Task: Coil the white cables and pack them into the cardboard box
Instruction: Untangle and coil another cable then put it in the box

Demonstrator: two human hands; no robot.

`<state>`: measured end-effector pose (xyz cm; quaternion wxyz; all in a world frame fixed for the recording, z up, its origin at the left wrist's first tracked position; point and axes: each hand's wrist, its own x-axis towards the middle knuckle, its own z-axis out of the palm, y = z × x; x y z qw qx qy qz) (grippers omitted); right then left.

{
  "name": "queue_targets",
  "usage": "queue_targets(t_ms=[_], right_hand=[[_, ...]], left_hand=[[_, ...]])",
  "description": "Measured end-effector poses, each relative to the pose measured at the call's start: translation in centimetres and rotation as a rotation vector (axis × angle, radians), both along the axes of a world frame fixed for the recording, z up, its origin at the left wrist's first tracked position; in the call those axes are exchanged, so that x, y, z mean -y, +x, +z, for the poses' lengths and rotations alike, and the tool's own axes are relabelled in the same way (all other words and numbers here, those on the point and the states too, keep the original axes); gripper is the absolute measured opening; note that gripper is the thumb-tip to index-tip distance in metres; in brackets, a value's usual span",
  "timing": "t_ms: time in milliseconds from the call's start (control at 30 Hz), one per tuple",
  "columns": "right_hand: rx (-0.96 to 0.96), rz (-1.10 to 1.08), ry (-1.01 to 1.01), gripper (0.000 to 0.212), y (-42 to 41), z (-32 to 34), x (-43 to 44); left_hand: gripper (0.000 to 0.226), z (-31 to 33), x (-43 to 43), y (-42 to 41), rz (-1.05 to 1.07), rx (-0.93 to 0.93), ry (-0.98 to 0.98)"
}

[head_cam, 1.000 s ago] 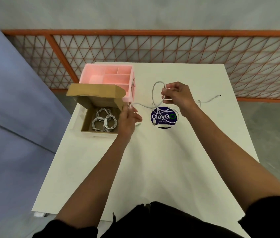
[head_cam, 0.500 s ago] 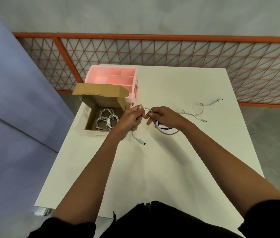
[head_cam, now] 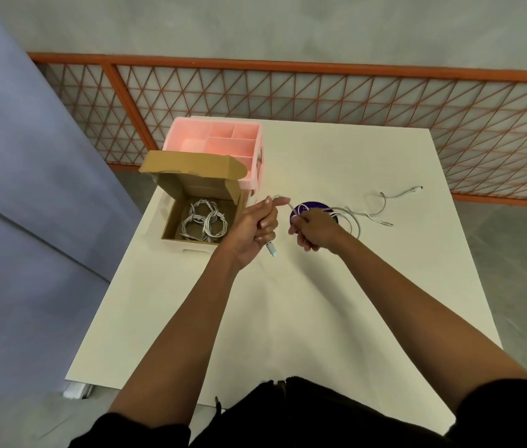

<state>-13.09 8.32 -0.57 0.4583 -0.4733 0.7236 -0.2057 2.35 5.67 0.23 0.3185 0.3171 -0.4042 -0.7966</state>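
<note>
**Both hands on a white cable beside the open box**

The white cable was thin and glossy, pale grey-white against the cream table. The left hand was closed around it in a loose fist, thumb side up; one end, a short white plug with a bluish tip, stuck out below the fist and pointed down toward the table. From the top of the fist the cord arched over to the right hand, which pinched it with curled fingers just above a dark purple round sticker on the tabletop. Past the right hand, the cable swept out in a flat loop on the table. Farther right lay more loose cord, bent in a wavy line and ending in a small connector; whether this was the same cable or a second one could not be told.

The cardboard box stood at the table's left edge, just left of the left hand, its brown lid raised and leaning back. Inside lay coiled cables, wound in small twisted rings, side by side on the box floor. Behind the box, touching its lid, sat a pink organiser tray with several compartments. An orange lattice railing ran beyond the table.
</note>
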Motion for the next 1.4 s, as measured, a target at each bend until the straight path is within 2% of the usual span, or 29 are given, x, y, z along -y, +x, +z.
queue_targets(t_ms=[133, 300, 400, 500, 667, 767, 833, 900, 967, 1067, 1400], right_hand=[[-0.054, 0.278, 0.135, 0.035, 0.8, -0.2, -1.0], [-0.058, 0.501, 0.265, 0.033, 0.7, 1.7, -1.0], [-0.063, 0.586, 0.265, 0.036, 0.5, 3.2, -0.7], [-0.118, 0.643, 0.225, 0.039, 0.6, 4.8, -0.3], [-0.202, 0.607, 0.039, 0.047, 0.5, 6.4, 0.2], [-0.214, 0.468, -0.138, 0.053, 0.0, 6.6, 0.6], [-0.151, 0.329, -0.235, 0.050, -0.2, 6.9, 0.9], [-0.056, 0.224, -0.282, 0.042, -0.6, 7.3, 1.2], [0.079, 0.166, -0.301, 0.028, -1.1, 7.3, 1.5], [0.167, 0.157, -0.319, 0.011, -2.0, 7.0, 1.7], [0.215, 0.046, -0.473, 0.013, -1.8, 5.7, 1.9]], left_hand=[[0.033, -0.3, 0.3, -0.1, 0.081, 0.029, -0.040], [0.037, -1.7, 0.3, -0.1, 0.217, 0.060, -0.034], [0.044, -2.5, 0.5, 0.1, 0.250, 0.138, -0.033], [0.044, -3.0, 0.4, 0.3, 0.168, 0.251, -0.138], [0.038, -2.9, 0.7, 0.2, 0.064, 0.472, -0.304], [0.036, -2.2, 0.5, 0.0, -0.017, 0.517, -0.342], [0.036, -1.5, 0.2, 0.0, -0.040, 0.541, -0.314], [0.042, -1.2, 0.3, 0.5, -0.102, 0.469, -0.253], [0.046, -1.0, 0.4, 1.1, -0.156, 0.311, -0.171], [0.046, -0.1, 0.5, 1.8, -0.130, 0.097, -0.024], [0.031, 0.9, 0.6, 1.8, -0.147, -0.134, 0.154]])
